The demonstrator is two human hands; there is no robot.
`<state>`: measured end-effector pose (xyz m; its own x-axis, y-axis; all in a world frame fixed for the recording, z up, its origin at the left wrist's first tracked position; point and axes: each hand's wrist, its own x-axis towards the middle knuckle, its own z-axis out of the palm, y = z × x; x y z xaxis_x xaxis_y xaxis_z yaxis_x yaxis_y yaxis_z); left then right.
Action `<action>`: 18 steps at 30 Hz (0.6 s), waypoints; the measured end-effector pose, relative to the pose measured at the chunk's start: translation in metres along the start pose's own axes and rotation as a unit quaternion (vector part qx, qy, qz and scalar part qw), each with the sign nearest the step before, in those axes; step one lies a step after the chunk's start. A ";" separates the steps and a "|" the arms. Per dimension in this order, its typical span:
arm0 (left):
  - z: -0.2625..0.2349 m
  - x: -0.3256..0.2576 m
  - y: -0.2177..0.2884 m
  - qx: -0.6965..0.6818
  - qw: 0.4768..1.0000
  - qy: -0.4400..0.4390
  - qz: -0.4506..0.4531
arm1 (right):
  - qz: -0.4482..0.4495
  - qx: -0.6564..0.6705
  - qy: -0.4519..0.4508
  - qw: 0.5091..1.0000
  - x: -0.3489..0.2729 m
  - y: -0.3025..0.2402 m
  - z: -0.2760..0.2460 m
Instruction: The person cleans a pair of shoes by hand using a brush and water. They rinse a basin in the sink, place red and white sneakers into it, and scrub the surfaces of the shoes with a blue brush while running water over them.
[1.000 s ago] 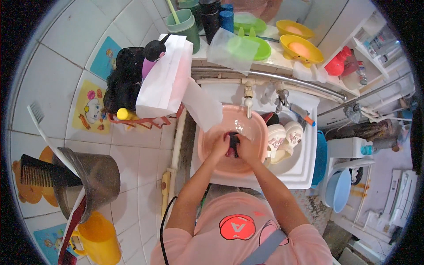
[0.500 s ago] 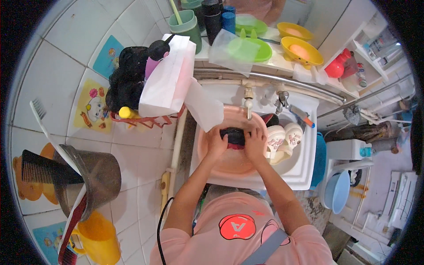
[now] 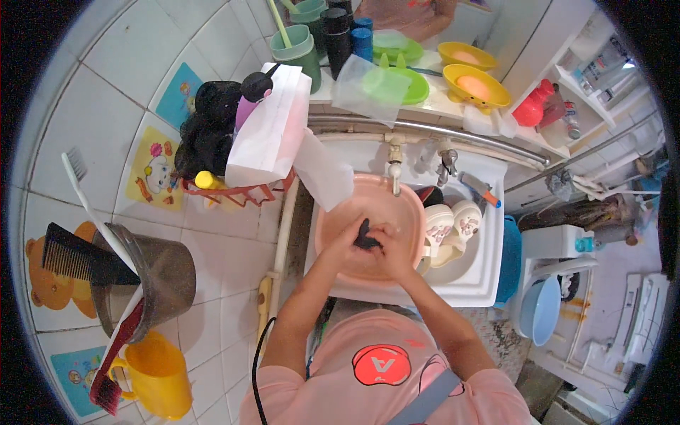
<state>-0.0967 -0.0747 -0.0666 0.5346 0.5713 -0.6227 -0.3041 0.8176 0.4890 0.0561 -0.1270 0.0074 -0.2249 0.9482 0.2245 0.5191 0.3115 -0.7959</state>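
Both hands meet over a round pink plastic basin (image 3: 340,227) set in a white sink (image 3: 482,283), working a small dark, soft-looking item (image 3: 366,235) between them. The left hand (image 3: 346,244) cups it from the left side with fingers curled; the right hand (image 3: 391,248) closes over it from the other side, fingers pressed together on the dark piece. The item sits above the middle of the basin, just below the white tap spout (image 3: 394,170). What it is made of cannot be told from this distance; it looks limp and wet, so it probably weighs little, bends freely and could slip, and is best gripped by bunching it in the palm rather than pinching an edge.

A pair of pale patterned sandals (image 3: 450,223) lies in the sink just right of the basin. On the tiled wall to the left hang a red wire rack (image 3: 234,193) of bottles, a dark cup (image 3: 159,276) holding a comb and toothbrush, and a yellow plastic jug (image 3: 157,375). Green and yellow bowls crowd the shelf above the tap.
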 end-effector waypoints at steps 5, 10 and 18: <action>-0.002 0.016 -0.010 0.028 0.993 0.033 0.109 | -0.014 0.182 0.063 0.981 -0.009 0.022 0.008; 0.060 -0.016 0.017 0.314 0.916 -0.011 0.251 | 0.313 0.423 0.061 0.848 -0.005 0.049 -0.019; 0.063 -0.001 0.013 0.593 0.722 0.053 0.354 | 0.210 0.156 -0.036 0.965 0.022 0.047 -0.039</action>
<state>-0.0515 -0.0695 -0.0207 0.4942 0.8689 0.0267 0.4499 -0.2819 0.8474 0.1079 -0.0895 -0.0032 -0.1107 0.9764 -0.1853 0.3065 -0.1438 -0.9409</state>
